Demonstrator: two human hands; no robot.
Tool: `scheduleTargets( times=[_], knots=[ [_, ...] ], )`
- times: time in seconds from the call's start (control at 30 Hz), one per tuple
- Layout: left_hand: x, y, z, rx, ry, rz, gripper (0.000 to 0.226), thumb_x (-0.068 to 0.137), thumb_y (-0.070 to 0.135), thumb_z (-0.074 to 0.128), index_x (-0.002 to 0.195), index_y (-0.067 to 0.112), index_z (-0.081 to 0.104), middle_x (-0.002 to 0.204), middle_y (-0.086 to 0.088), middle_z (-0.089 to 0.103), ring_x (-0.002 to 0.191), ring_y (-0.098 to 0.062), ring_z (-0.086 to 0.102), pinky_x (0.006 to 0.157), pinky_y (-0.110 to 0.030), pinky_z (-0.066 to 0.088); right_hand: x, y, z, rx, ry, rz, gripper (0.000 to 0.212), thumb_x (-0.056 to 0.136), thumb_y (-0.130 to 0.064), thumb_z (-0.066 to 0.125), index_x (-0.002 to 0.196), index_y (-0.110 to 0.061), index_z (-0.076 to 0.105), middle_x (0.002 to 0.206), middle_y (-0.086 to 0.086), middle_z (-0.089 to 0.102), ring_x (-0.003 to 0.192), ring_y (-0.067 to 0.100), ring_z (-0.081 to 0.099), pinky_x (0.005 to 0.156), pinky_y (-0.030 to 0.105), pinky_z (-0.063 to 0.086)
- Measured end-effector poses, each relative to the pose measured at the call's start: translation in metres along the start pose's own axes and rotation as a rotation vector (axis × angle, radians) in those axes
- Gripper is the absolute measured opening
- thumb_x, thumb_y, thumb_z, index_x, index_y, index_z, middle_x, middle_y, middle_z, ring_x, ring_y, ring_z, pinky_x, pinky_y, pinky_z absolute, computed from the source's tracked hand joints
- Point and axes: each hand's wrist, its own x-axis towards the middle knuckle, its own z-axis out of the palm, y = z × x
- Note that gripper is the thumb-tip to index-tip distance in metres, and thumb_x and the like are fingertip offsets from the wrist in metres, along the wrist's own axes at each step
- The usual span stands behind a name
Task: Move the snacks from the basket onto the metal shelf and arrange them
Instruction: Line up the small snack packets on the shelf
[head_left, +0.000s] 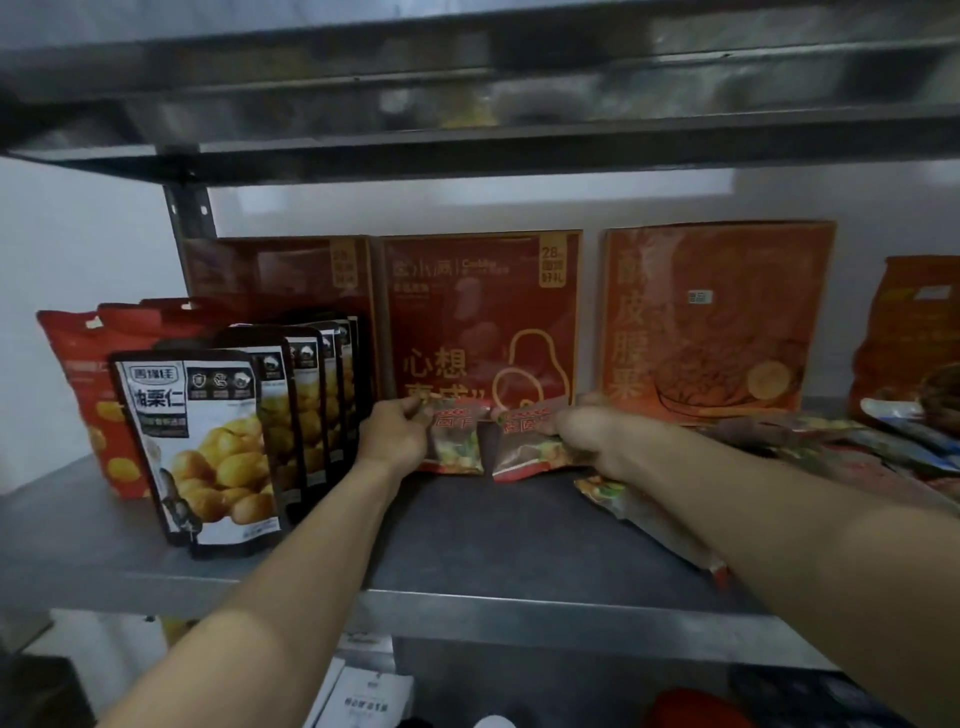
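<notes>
Two small red snack packets stand side by side on the metal shelf (467, 535), in front of a dark red box (483, 312). My left hand (392, 428) grips the top of the left packet (457, 447). My right hand (587, 431) grips the top of the right packet (530, 447). Another packet of the same kind (649, 514) lies flat under my right forearm. The basket is out of view.
A row of chestnut pouches (208, 447) stands at the left, with red bags (78, 364) behind. An orange box (717, 317) leans on the back wall. Loose packets (857, 447) are piled at the right. An upper shelf (467, 130) hangs close overhead.
</notes>
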Motion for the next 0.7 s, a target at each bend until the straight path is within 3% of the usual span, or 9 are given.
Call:
scheduleTargets(
  times=[0.1,0.27,0.37,0.53,0.6,0.7],
  knots=[
    [-0.002,0.0,-0.001,0.053,0.011,0.03,0.037,0.1,0.02,0.053,0.136,0.01,0.055,0.135,-0.007,0.059,0.124,-0.023,0.055,0.109,-0.036,0.041,-0.006,-0.003,0.004,-0.079,0.023,-0.042,0.016,0.093,-0.014,0.066,0.099,-0.012,0.052,0.09,0.004,0.058,0.085,0.018,0.057,0.076,0.028,0.045],
    [-0.008,0.0,-0.002,0.154,0.02,0.08,0.033,0.102,0.018,0.049,0.131,0.009,0.06,0.127,-0.009,0.063,0.12,-0.024,0.057,0.102,-0.027,0.042,-0.011,-0.004,0.008,-0.186,0.045,-0.065,0.026,0.093,-0.022,0.066,0.109,-0.008,0.052,0.097,0.005,0.055,0.094,0.022,0.052,0.08,0.029,0.044],
    [-0.009,0.0,-0.001,0.204,0.022,0.1,0.03,0.102,0.019,0.048,0.126,0.011,0.064,0.124,-0.008,0.066,0.116,-0.023,0.058,0.098,-0.027,0.043,-0.016,-0.007,0.005,-0.246,0.072,-0.082,0.023,0.094,-0.025,0.066,0.09,-0.008,0.05,0.098,0.008,0.057,0.09,0.022,0.054,0.075,0.029,0.043],
    [-0.011,0.0,-0.002,0.334,0.038,0.13,0.034,0.101,0.027,0.049,0.128,0.011,0.063,0.129,-0.008,0.063,0.123,-0.026,0.055,0.101,-0.028,0.04,-0.026,-0.013,-0.012,-0.305,0.103,-0.153,0.03,0.088,-0.036,0.072,0.081,-0.01,0.058,0.09,0.006,0.063,0.081,0.02,0.06,0.062,0.029,0.046],
    [-0.013,0.003,-0.003,0.385,0.061,0.177,0.037,0.1,0.032,0.05,0.129,0.014,0.063,0.129,-0.008,0.064,0.122,-0.027,0.055,0.104,-0.032,0.041,-0.034,-0.015,-0.026,-0.337,0.091,-0.189,0.04,0.087,-0.037,0.073,0.104,-0.002,0.063,0.098,0.004,0.062,0.093,0.023,0.061,0.079,0.033,0.051],
    [-0.023,0.015,0.0,0.525,0.09,0.4,0.041,0.098,0.036,0.05,0.133,0.018,0.058,0.135,-0.007,0.06,0.127,-0.028,0.051,0.107,-0.045,0.041,-0.047,-0.018,-0.052,-0.467,0.064,-0.262,0.071,0.087,-0.042,0.071,0.141,-0.004,0.045,0.14,0.006,0.052,0.13,0.028,0.048,0.107,0.035,0.039]
  ],
)
